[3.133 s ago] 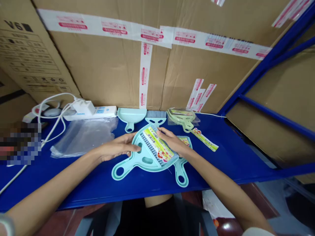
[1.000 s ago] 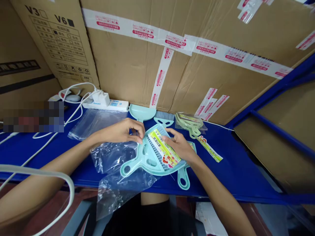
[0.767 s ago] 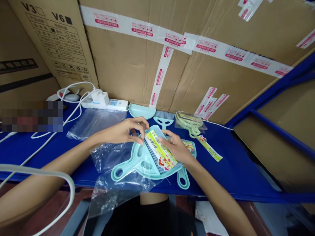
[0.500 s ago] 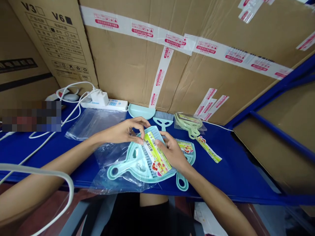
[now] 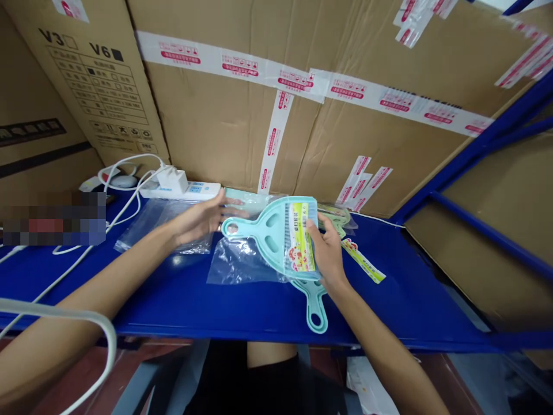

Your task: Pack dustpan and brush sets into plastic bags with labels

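My right hand (image 5: 327, 248) grips the wide end of a light-blue dustpan and brush set (image 5: 263, 233), its thumb on the yellow and white label card (image 5: 298, 253). The set is raised over the table with its handle pointing left. Beside that handle, my left hand (image 5: 203, 219) is open with fingers spread; whether it touches the handle I cannot tell. A clear plastic bag (image 5: 242, 265) lies below and behind the held set. Under it, another light-blue dustpan (image 5: 316, 311) shows mainly its handle; the rest is hidden.
Clear bags (image 5: 151, 222) lie at the left, before a white power strip (image 5: 203, 190) with cables. A green wrapped set (image 5: 339, 216) and a loose label strip (image 5: 365, 262) are at the right. Cardboard (image 5: 216, 115) walls the back; a blue frame bar (image 5: 488, 233) borders the right.
The held set has turned so its handle points left, and has lifted away from the table's front edge. My left hand has let go of the label area and moved left.
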